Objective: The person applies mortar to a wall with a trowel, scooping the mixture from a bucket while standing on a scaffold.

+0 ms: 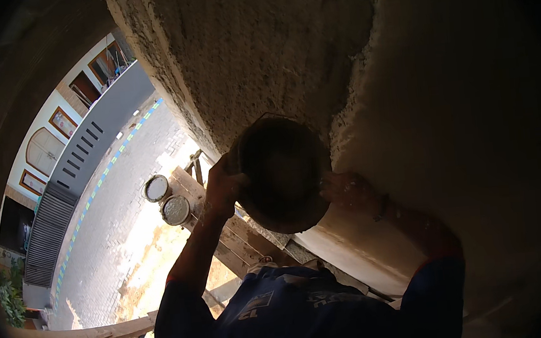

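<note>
A dark round bucket [279,175] is between my two hands in front of the wall, its mouth turned up toward me. The inside is too dark to make out what it contains. A thin wire handle [272,113] shows at its far edge. My left hand [224,184] is closed on the left side of the rim, with the thumb over the edge. At the right side of the rim, my right hand [352,192] is closed with its fingers against the bucket; a band circles that wrist.
Rough, uneven plaster [254,54] covers the wall ahead, with a smoother shaded surface [447,128] to the right. Wooden planks [236,252] lie below me. Two buckets with grey contents, one nearer [175,210] and one farther [156,188], stand beside them, above a paved street [114,221].
</note>
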A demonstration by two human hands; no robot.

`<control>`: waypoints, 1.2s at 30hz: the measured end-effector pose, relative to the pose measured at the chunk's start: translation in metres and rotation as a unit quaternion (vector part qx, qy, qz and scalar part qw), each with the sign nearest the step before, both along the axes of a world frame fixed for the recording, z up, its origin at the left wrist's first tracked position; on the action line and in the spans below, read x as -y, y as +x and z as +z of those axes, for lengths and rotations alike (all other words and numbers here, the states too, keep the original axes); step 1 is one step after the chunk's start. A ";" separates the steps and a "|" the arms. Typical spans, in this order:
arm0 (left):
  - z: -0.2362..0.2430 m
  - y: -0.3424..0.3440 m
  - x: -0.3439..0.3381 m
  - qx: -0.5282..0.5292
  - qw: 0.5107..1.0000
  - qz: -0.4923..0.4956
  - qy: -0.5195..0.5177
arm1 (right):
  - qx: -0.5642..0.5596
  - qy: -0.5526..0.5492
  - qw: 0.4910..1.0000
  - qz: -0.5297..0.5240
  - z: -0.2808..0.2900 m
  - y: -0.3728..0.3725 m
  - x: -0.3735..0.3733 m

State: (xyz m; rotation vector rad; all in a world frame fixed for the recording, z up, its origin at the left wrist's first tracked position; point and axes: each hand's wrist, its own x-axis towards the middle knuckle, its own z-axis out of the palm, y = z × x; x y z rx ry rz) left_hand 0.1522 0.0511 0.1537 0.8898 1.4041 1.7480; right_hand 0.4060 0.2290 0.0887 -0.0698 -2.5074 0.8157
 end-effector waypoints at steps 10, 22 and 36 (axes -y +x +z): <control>-0.001 -0.016 0.030 0.009 0.995 0.097 0.016 | 0.205 0.021 0.977 -0.048 0.236 -0.025 0.024; -0.024 -0.021 0.116 -0.016 0.960 0.276 -0.037 | 0.077 -0.087 0.977 0.178 0.339 -0.089 0.020; -0.100 0.010 0.083 0.072 0.976 0.205 -0.026 | 0.033 0.058 0.936 -0.344 0.361 -0.010 -0.039</control>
